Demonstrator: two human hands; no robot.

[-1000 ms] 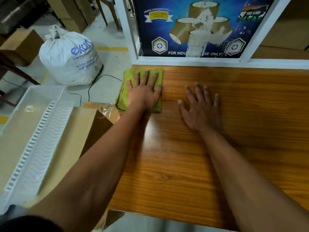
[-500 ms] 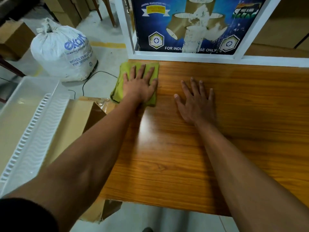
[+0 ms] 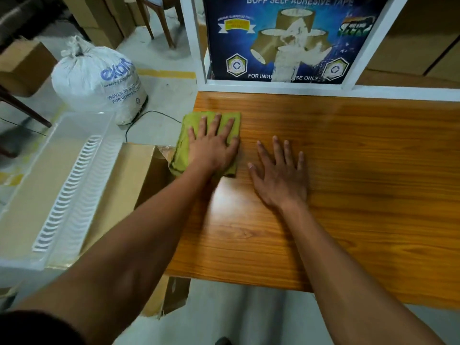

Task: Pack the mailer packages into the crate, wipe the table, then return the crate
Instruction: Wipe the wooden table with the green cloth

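Your left hand [image 3: 212, 146] lies flat on the green cloth [image 3: 207, 143], fingers spread and straight, pressing it down at the far left corner of the table [image 3: 348, 170]; nothing is curled around it. The cloth's left edge hangs slightly over the table's side. Your right hand [image 3: 280, 175] rests palm down on the bare wood just beside the cloth, fingers spread, holding nothing.

The table is glossy orange-brown wood grain, with a bright patch of reflected light near your left wrist. Its far edge butts against a white frame [image 3: 273, 84] that carries a blue poster [image 3: 286, 38] reading "BOPP SELF ADHESIVE TAPE", showing brown tape rolls.

Off the left edge, lower than the tabletop, the white slotted crate [image 3: 74, 185] sits on a cardboard box [image 3: 129, 178] that stands just beside the table. You can see pale brown inside the crate, but whether that is the mailer packages cannot be told.

Beyond the crate, a tied white woven sack [image 3: 97, 80] with blue lettering stands on the grey concrete floor [image 3: 164, 100], a dark cable [image 3: 149, 115] running past its base. A yellow line [image 3: 166, 73] is painted on the floor behind it. Further back are chair legs [image 3: 159, 23] and stacked cartons [image 3: 109, 18]; more brown cartons [image 3: 418, 41] fill the right, behind the frame.
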